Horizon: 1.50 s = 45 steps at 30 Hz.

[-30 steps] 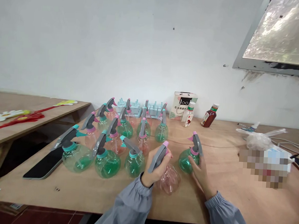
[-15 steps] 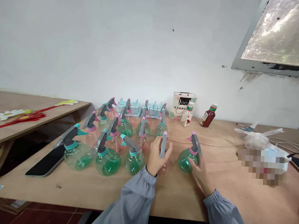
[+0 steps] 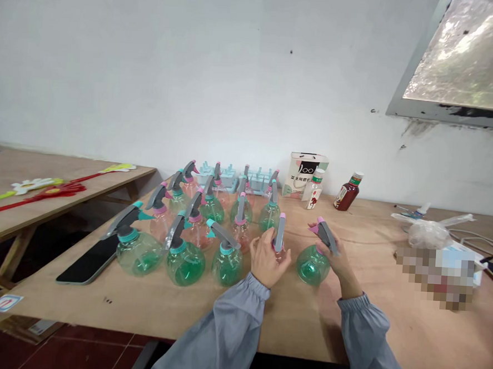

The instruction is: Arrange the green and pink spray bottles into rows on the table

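My left hand (image 3: 267,260) is curled around a pink spray bottle (image 3: 280,253) with a grey trigger head, which stands on the table and is partly hidden by the fingers. To its right, my right hand (image 3: 337,261) is closed about the neck and trigger of a round green spray bottle (image 3: 311,266) with a pink collar. Left of my hands stand several more spray bottles in rows. The nearest are a green bottle (image 3: 227,266), another green bottle (image 3: 186,264) and a paler green bottle (image 3: 140,254), all with turquoise collars.
A phone (image 3: 89,263) lies at the table's left edge. Along the wall are light blue trays (image 3: 257,181), a paper bag (image 3: 299,171), a white-capped clear bottle (image 3: 313,191) and a brown bottle (image 3: 348,194). A plastic bag (image 3: 429,234) and cables lie at the right.
The view has shifted slightly, so things sit a bit farther right. My right hand has moved up from the green bottle's body to its neck and trigger. My left hand stays by the pink bottle.
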Tool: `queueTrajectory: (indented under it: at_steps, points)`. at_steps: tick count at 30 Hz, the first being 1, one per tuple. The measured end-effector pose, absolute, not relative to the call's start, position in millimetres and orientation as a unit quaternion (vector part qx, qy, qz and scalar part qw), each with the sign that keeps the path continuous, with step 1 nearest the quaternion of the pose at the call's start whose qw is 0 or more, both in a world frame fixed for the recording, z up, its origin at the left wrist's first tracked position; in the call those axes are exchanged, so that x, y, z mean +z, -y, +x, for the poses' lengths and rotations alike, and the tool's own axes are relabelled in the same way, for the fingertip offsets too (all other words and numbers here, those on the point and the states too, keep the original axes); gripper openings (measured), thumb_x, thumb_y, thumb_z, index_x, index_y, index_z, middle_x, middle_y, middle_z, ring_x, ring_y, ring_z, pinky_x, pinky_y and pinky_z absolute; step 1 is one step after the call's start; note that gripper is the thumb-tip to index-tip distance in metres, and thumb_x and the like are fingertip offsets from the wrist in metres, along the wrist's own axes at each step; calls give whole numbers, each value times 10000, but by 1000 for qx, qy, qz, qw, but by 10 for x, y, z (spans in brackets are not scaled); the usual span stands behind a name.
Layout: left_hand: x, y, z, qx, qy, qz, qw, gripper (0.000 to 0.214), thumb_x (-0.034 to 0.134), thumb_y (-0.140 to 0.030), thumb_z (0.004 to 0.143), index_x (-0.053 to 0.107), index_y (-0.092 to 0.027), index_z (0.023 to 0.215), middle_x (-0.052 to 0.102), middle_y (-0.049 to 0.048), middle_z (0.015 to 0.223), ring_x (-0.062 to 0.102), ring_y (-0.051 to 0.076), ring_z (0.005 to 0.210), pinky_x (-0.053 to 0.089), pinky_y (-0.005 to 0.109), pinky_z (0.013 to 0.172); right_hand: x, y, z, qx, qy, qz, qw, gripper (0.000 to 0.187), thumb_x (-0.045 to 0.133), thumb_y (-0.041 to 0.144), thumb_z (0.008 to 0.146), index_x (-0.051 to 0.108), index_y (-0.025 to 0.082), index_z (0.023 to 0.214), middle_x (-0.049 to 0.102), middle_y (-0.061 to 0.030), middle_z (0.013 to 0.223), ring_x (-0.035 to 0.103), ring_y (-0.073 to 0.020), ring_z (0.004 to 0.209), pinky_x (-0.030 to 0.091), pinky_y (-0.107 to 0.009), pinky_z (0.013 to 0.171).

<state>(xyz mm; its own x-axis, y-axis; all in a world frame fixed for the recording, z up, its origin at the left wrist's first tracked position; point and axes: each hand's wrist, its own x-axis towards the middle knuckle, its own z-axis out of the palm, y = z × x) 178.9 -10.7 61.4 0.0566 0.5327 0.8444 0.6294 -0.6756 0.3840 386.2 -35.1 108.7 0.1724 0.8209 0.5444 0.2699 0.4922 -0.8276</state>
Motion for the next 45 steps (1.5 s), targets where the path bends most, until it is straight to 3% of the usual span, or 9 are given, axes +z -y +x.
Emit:
queueTrajectory:
  at_steps: [6, 10, 15, 20, 24, 31, 37, 42, 45]
  points:
    - [447, 172, 1587, -505, 398, -766, -2, 871, 708, -444, 773, 295, -196, 1499, 634, 165, 1337, 657, 312, 1172, 456, 513, 1004, 1122, 338, 3822, 263, 523, -443, 679, 530, 757, 553, 722, 688, 275, 1168, 750, -52, 1017, 715, -268, 955, 560, -468, 930]
    - [422, 210, 1501, -449, 403, -797, -3, 757, 747, -487, 753, 463, -209, 1398, 676, 134, 1268, 651, 311, 1159, 462, 496, 994, 1300, 471, 3668, 348, 487, -320, 734, 513, 701, 608, 688, 706, 261, 1066, 751, -59, 891, 724, -323, 977, 570, -535, 914]
    - [406, 193, 1523, -455, 451, -767, 25, 744, 755, -500, 761, 493, -169, 1374, 676, 148, 1254, 652, 314, 1139, 495, 471, 942, 1494, 680, 3431, 371, 424, -294, 772, 397, 688, 522, 735, 706, 250, 1024, 743, -52, 882, 735, -288, 932, 590, -499, 913]
    - [386, 183, 1541, -455, 458, -763, 30, 750, 751, -498, 766, 484, -183, 1392, 667, 149, 1276, 646, 306, 1157, 503, 446, 945, 1549, 733, 3290, 416, 446, -267, 746, 351, 678, 544, 731, 719, 250, 919, 740, -49, 839, 727, -289, 936, 578, -518, 945]
    - [389, 188, 1541, -455, 457, -764, 31, 760, 755, -485, 758, 476, -181, 1396, 665, 150, 1271, 652, 307, 1140, 510, 449, 943, 1520, 740, 3244, 384, 472, -313, 729, 381, 638, 609, 741, 727, 263, 874, 738, -51, 789, 734, -292, 893, 577, -519, 934]
    - [398, 190, 1548, -455, 458, -763, 21, 743, 747, -472, 756, 482, -206, 1397, 658, 150, 1275, 642, 316, 1163, 510, 447, 947, 1453, 710, 3208, 358, 518, -348, 695, 433, 519, 618, 821, 720, 268, 979, 732, -61, 795, 723, -292, 899, 562, -525, 919]
    - [423, 220, 1541, -448, 464, -764, 17, 742, 748, -463, 763, 479, -178, 1394, 656, 153, 1286, 634, 306, 1180, 500, 447, 955, 1518, 742, 3140, 387, 492, -323, 710, 212, 625, 465, 762, 658, 260, 720, 723, -62, 800, 720, -296, 941, 553, -501, 965]
    - [410, 208, 1546, -456, 458, -763, 13, 747, 735, -492, 772, 482, -176, 1400, 657, 158, 1279, 633, 312, 1175, 503, 441, 933, 1529, 773, 3129, 385, 496, -331, 705, 346, 574, 579, 804, 708, 260, 790, 740, -71, 814, 716, -307, 973, 566, -512, 941]
    - [409, 204, 1546, -458, 458, -762, 14, 745, 732, -504, 772, 486, -181, 1397, 660, 155, 1276, 635, 315, 1164, 501, 447, 928, 1473, 761, 3163, 382, 471, -367, 705, 275, 663, 528, 777, 699, 256, 783, 722, -40, 744, 727, -275, 840, 599, -467, 850]
